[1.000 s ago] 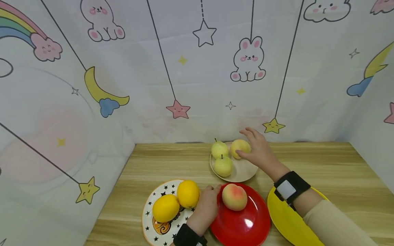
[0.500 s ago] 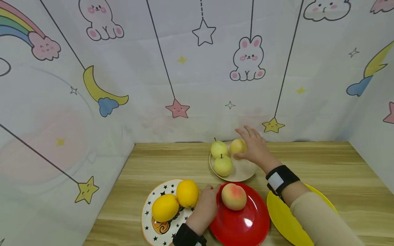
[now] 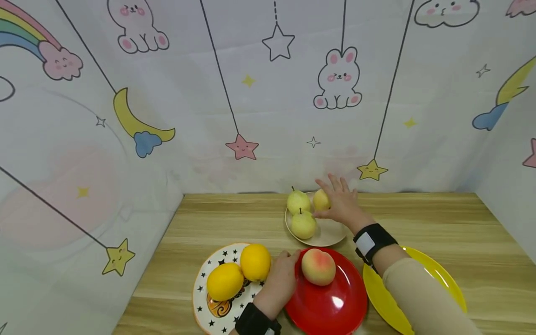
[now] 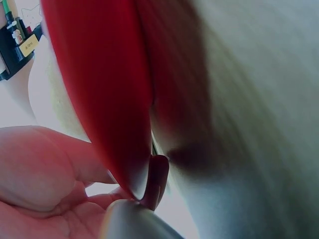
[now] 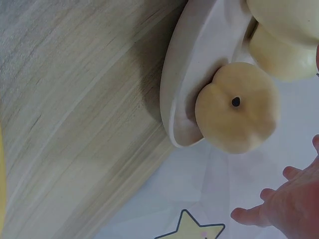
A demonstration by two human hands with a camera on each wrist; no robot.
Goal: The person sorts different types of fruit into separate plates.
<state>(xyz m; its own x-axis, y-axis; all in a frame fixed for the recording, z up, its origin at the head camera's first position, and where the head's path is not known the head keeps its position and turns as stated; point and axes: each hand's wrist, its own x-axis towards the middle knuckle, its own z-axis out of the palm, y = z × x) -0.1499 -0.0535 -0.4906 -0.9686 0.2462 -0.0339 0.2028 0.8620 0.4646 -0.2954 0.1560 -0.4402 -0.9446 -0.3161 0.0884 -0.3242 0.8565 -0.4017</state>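
My left hand [image 3: 281,278] grips the left rim of a red plate [image 3: 326,311]; in the left wrist view its fingers curl round the plate's edge [image 4: 104,84]. On that plate lies a peach [image 3: 318,266] with a red blush. Farther back, my right hand [image 3: 341,207] is spread, fingers apart, beside a pale yellow peach [image 3: 321,200] on a beige plate [image 3: 331,234]. The right wrist view shows this peach [image 5: 239,109] near the plate's edge, with a gap between it and the fingers. Two green-yellow pears [image 3: 304,225] share the beige plate.
At left, a white star-patterned plate [image 3: 202,307] holds two yellow lemons [image 3: 224,282]. A yellow plate [image 3: 383,298] lies at right, partly under my right forearm. Behind the wooden table [image 3: 234,214] hangs a printed white cloth [image 3: 284,111].
My right hand has moved left over the beige plate, covering more of the pale peach in the head view. The left hand stays at the red plate's rim.
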